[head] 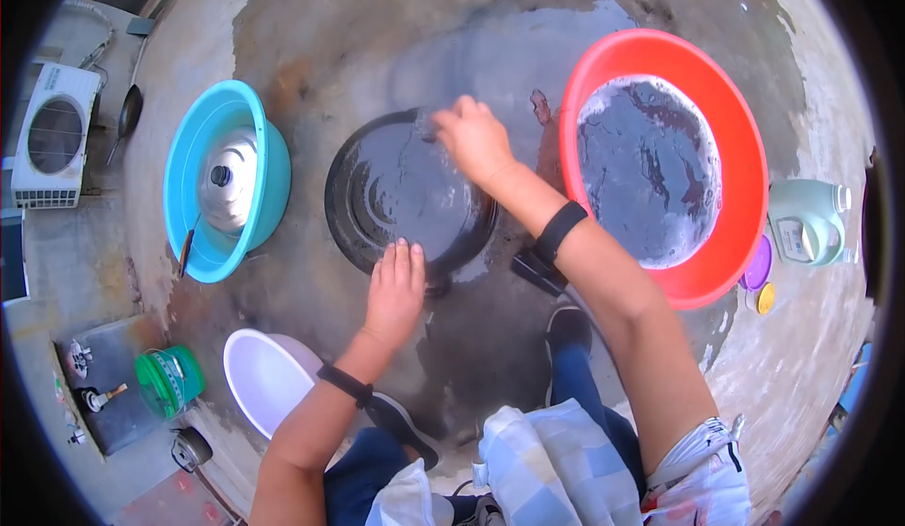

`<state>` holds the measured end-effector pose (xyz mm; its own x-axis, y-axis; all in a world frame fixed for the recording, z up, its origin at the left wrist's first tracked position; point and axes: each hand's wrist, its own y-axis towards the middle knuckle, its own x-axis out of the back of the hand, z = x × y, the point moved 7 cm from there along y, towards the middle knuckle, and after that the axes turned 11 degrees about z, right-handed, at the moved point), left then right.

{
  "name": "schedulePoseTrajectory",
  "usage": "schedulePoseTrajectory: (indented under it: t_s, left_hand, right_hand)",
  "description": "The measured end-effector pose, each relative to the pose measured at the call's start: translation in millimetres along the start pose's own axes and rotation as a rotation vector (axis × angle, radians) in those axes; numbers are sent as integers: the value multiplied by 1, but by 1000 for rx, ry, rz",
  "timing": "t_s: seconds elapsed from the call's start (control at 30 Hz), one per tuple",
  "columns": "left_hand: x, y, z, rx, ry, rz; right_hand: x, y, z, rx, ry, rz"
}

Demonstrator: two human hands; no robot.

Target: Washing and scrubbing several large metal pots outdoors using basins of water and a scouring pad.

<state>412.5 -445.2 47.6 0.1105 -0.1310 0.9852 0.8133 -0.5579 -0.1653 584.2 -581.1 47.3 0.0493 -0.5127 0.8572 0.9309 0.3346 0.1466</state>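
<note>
A large round black metal pan [424,194] rests on the wet concrete floor in front of me, its inside wet and shiny. The fingers of my left hand [398,293] lie over its near rim, holding the edge; the thumb is hidden. At the pan's far right rim, my right hand [474,137] is curled around a small greyish scouring pad [425,127], which is blurred and mostly covered by the fingers. To the right stands a red plastic basin [739,151] with dark, sudsy water [643,165] in it.
On the left, a turquoise basin [272,186] holds a metal lid [237,194] and a brown-handled utensil [187,252]. A lilac bowl [261,377] is near my left foot. A pale green jug [806,222] stands beyond the red basin; a green bucket [170,381] sits lower left.
</note>
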Motion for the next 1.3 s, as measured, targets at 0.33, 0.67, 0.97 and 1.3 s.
schedulePoseTrajectory:
  t_s: [0.33, 0.67, 0.97, 1.3]
  left_hand:
    - [0, -1, 2, 11, 1, 15]
    - [-6, -1, 2, 9, 59, 14]
    - [-3, -1, -2, 23, 73, -47]
    - [-20, 0, 3, 67, 64, -42]
  right_hand:
    - [-16, -1, 25, 97, -1, 32]
    - [-25, -18, 56, 271, -63, 100]
    - [-34, -59, 68, 422, -26, 85]
    - [-57, -26, 102, 516, -58, 66]
